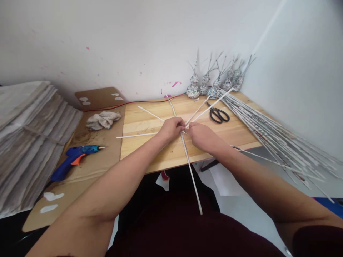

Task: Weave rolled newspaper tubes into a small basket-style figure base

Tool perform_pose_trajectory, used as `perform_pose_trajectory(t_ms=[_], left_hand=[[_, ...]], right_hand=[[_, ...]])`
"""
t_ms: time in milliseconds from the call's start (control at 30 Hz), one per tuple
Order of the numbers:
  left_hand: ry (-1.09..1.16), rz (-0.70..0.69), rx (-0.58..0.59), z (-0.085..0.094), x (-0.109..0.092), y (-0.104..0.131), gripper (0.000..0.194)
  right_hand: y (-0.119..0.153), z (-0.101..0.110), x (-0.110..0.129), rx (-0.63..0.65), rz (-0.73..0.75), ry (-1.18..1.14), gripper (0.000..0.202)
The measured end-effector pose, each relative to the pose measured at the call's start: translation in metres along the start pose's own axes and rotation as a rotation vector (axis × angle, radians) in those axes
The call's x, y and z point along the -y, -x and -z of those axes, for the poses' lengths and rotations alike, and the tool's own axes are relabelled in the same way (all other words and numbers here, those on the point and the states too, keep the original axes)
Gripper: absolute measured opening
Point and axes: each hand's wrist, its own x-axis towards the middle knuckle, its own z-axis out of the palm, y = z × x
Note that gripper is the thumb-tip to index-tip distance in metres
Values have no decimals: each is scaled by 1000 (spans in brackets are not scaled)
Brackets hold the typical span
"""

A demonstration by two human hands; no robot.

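From here I see rolled-paper sticks (191,171) crossed on the table (171,157), one end jutting over the near edge, six ends fanning out in all. Two hands meet at the crossing: the left hand (173,129) and right hand (200,135) each have a closed, pinching grip on it, probably to stop the sticks slipping. One glue gun (72,153) lies leftward on cardboard (107,157), seemingly within reach; one pair of scissors (218,115) rests beyond the right hand. Farthest stand five or six woven gourd shapes (193,91), overlapping.
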Motion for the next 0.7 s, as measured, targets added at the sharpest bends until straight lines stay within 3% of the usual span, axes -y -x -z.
perform_pose_trajectory(t_ms=[133, 367, 700], left_hand=[[5, 5, 6, -1, 1, 0, 8], [-24, 12, 10, -2, -1, 0, 11], [-103, -26, 8, -1, -4, 0, 13]], right_hand=[[-1, 1, 2, 7, 1, -30, 30], [-4, 10, 4, 0, -133, -114, 29], [10, -10, 23, -83, -176, -165, 33]])
